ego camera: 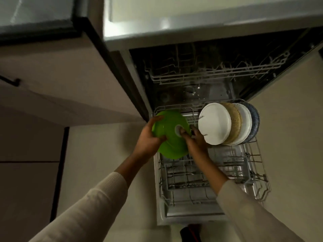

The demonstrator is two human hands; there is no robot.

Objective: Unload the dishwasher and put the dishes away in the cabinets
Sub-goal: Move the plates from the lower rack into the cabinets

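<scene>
Two hands hold one green plate (170,119). On the left hand (148,138), the fingers (158,118) curl over the plate's left rim. The right hand (196,139) pinches the plate's right side, thumb by a white spot (178,131) in the middle. The green plate tilts up, just over the left end of the pulled-out bottom rack (251,173). Four more plates (215,124) stand on edge in that rack, just right of the hands. The top rack (218,73) sits inside the dishwasher (174,95).

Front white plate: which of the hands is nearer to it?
Right. The right hand, on the green plate's right rim, is just beside the front white plate; the left hand grips the opposite rim.
</scene>
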